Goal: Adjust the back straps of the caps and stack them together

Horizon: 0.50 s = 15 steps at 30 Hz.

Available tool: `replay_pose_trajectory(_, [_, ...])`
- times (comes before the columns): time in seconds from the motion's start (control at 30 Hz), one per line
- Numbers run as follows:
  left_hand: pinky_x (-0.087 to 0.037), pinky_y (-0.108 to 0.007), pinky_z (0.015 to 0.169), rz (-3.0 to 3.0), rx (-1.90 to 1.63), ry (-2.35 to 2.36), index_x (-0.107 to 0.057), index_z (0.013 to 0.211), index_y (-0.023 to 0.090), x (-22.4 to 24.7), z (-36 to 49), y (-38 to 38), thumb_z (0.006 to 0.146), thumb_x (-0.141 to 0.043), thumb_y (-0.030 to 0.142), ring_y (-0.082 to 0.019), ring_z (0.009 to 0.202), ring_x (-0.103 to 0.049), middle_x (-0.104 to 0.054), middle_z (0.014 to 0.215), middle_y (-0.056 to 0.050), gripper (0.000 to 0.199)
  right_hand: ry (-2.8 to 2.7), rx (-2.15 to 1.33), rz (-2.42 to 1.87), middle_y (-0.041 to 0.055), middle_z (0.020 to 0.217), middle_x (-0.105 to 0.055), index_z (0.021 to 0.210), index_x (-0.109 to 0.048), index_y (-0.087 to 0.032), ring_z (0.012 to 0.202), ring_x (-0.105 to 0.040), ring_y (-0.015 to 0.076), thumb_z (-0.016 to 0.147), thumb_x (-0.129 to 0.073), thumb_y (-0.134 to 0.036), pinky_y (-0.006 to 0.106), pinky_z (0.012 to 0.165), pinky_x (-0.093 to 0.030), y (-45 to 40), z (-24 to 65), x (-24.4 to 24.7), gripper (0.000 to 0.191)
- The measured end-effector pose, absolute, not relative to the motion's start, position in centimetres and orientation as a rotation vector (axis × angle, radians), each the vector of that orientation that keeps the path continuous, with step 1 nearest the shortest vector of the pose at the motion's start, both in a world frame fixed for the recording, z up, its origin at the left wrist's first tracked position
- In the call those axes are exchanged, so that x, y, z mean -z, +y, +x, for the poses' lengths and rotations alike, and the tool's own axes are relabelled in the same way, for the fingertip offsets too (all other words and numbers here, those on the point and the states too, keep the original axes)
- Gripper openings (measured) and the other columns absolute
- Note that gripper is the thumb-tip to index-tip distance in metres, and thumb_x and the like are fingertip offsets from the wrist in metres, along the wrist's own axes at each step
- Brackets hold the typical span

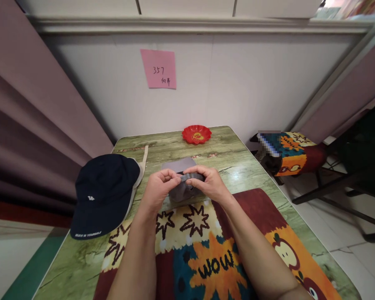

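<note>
A grey strap [192,176] stretches between my two hands above the middle of the wooden-patterned table. The thumb and fingertips of my left hand [158,187] pinch its left end. Around its right part, the fingers and thumb of my right hand [211,181] are closed. Just below and behind the strap is a smooth grey item [180,193], partly covered by my hands; its kind and whether the strap belongs to it I cannot tell. To the left of my left hand lies a navy cap [104,179] with a white logo and a pale strap at its back.
Under my forearms, a colourful mat [212,241] reading "WOW" covers the near part of the table [143,156]. A red scalloped dish [187,139] stands at the far edge. On the right are a stool with a printed cover [295,158] and a dark chair [356,141].
</note>
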<state>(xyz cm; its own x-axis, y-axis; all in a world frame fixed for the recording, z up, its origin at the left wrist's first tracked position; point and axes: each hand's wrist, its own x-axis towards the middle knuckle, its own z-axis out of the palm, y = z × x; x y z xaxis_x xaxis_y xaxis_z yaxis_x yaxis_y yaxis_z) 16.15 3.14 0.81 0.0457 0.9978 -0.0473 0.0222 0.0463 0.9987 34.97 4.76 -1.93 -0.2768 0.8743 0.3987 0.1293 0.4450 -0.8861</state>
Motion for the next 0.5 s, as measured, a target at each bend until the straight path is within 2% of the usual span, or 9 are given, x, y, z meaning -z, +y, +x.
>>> replay_pose_trajectory(0.2, [-0.042,-0.024,0.064,1.24,-1.084,1.205,-0.06,0.061,0.017,-0.9,15.7,3.1,0.063,-0.079,0.032,-0.016,0.069,-0.061,-0.07,0.071,-0.004,0.024,-1.733,-0.912,-0.882,0.0024,0.1,-0.076,0.1,-0.075,-0.024,0.094,-0.068,0.0195,0.08,-0.076,-0.029,0.031,0.086,-0.05,4.6,34.7,1.8,0.02])
replay_pose_trajectory(0.33, [-0.044,-0.024,0.07,1.276,-1.109,1.185,-0.053,0.064,0.018,-0.7,15.0,3.1,0.068,-0.076,0.03,-0.017,0.079,-0.063,-0.073,0.082,-0.005,0.027,-1.72,-0.888,-0.908,0.0027,0.101,-0.076,0.1,-0.075,-0.024,0.095,-0.068,0.02,0.08,-0.075,-0.028,0.032,0.087,-0.049,4.8,35.1,1.9,0.02])
replay_pose_trajectory(0.43, [-0.044,-0.025,0.074,1.33,-1.116,1.146,-0.056,0.081,0.019,-0.6,14.8,3.2,0.076,-0.073,0.035,-0.017,0.085,-0.062,-0.072,0.093,-0.004,0.023,-1.674,-0.85,-0.959,0.0029,0.101,-0.075,0.101,-0.075,-0.024,0.095,-0.067,0.0201,0.08,-0.075,-0.028,0.032,0.087,-0.049,5.0,35.5,2.0,0.021])
replay_pose_trajectory(0.5, [-0.044,-0.025,0.073,1.37,-1.068,1.123,-0.061,0.099,0.021,-0.5,15.1,3.2,0.08,-0.07,0.041,-0.017,0.084,-0.061,-0.071,0.094,-0.003,0.029,-1.694,-0.829,-0.951,0.0029,0.102,-0.074,0.103,-0.074,-0.024,0.096,-0.067,0.0203,0.08,-0.075,-0.028,0.032,0.088,-0.049,5.0,35.4,2.0,0.023])
